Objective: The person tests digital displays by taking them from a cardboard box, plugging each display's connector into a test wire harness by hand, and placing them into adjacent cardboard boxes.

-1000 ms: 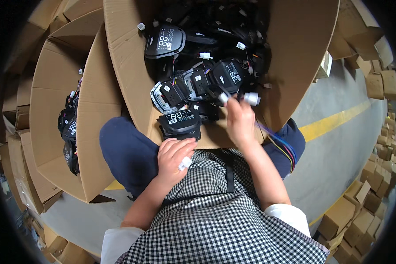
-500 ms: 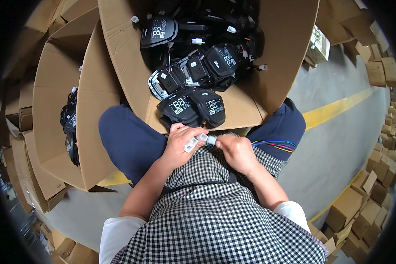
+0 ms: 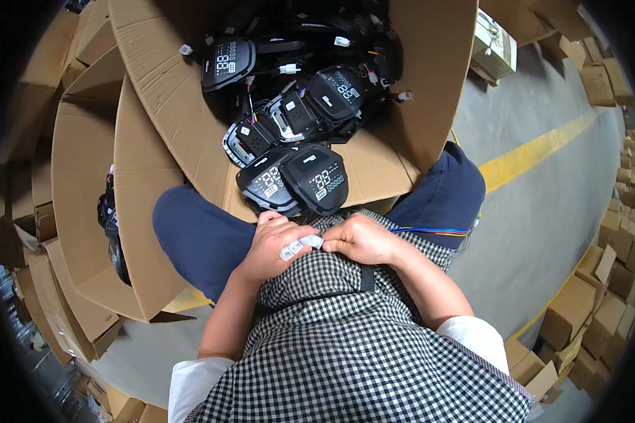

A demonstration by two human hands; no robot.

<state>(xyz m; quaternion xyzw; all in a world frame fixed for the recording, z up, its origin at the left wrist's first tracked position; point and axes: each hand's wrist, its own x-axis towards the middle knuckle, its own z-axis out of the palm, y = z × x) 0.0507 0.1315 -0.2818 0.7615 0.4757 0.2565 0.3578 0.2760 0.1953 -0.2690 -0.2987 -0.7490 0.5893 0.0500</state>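
Note:
Low over my lap, my left hand point(image 3: 269, 247) is closed on white plug connectors point(image 3: 290, 249), their ends showing beyond its fingers. My right hand point(image 3: 363, 240) pinches at the right end of the same cluster, its fingertips against a whitish connector point(image 3: 312, 242). Coloured wires point(image 3: 434, 230) run out from behind the right hand across my right thigh. Just beyond my left fingers, two black display units point(image 3: 319, 180) overlap on the flap of an open cardboard box. Whether the connectors are fully joined is too small to tell.
The large cardboard box point(image 3: 159, 84) tilts toward me, holding several more black display units point(image 3: 231, 62) with loose leads. At the left stands another open box point(image 3: 85, 233) with similar units. Stacked cartons point(image 3: 575, 296) line the right side, beyond a yellow floor line point(image 3: 536, 155).
The view has shifted, so the boxes sit further left. Both hands have come closer together, slightly lower. The grey connector by my right fingertips no longer shows distinctly.

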